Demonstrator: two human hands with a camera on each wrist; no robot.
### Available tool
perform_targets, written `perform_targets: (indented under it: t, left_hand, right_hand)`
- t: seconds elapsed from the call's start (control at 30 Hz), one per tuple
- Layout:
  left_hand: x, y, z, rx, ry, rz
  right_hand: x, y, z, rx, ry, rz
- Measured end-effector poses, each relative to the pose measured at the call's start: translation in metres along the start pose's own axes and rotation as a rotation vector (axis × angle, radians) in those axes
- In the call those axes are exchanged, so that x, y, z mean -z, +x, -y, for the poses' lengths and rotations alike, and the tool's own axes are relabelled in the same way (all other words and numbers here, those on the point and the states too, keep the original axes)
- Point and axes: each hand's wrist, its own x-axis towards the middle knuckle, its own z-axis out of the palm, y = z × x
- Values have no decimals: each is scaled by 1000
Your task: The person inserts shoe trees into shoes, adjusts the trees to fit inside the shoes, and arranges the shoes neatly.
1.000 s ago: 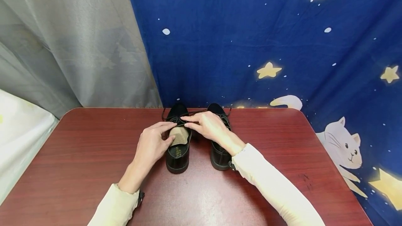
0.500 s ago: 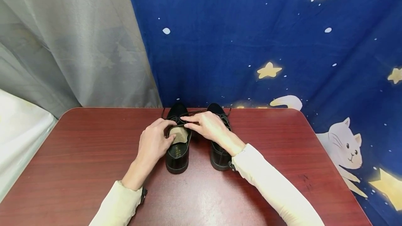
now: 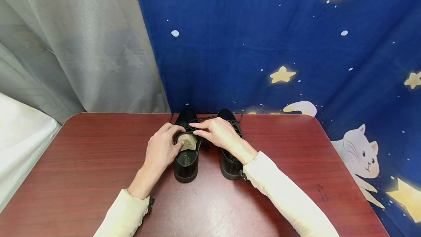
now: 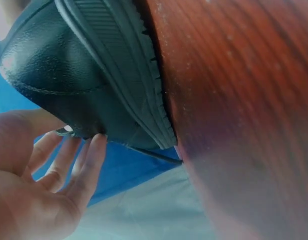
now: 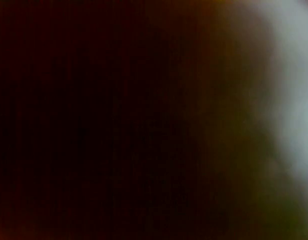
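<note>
A pair of black lace-up shoes stands on the table in the head view, toes toward the curtain. My left hand (image 3: 161,147) grips the side of the left shoe (image 3: 185,169), its thumb at the opening and its fingers by the laces. A beige flap (image 3: 187,142) with printed lines shows in that opening. My right hand (image 3: 217,132) reaches over from the right, thumb and forefinger pinching at the laces (image 3: 184,124). In the left wrist view, the left fingertips (image 4: 99,140) lie along the edge of the shoe (image 4: 58,62). The right wrist view is dark and blurred.
The right shoe (image 3: 231,167) stands beside the first, partly under the right forearm. A dark red table (image 3: 98,164) ends just past the toes. Behind it hang a grey curtain (image 3: 105,65) and a blue star-patterned curtain (image 3: 230,46).
Over the last second my left hand has shifted slightly right, its fingers bending more at the shoe. The right hand and both shoes have stayed in place.
</note>
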Motion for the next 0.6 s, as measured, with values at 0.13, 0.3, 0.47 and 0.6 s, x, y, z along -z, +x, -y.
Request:
perform_targets:
  t: [0.13,0.3,0.47,0.6]
  left_hand:
    - [-2,-1,1,-10,9,-7]
    - [-3,-1,1,-17,5,-16]
    - [-3,-2,0,-16,13,-10]
    - [-2,-2,1,-2,21,14]
  right_hand:
    - [0,0,0,17,-2,5]
    - [1,0,0,10,1,6]
    - [0,-1,0,11,3,5]
    - [0,-2,0,34,-26,1]
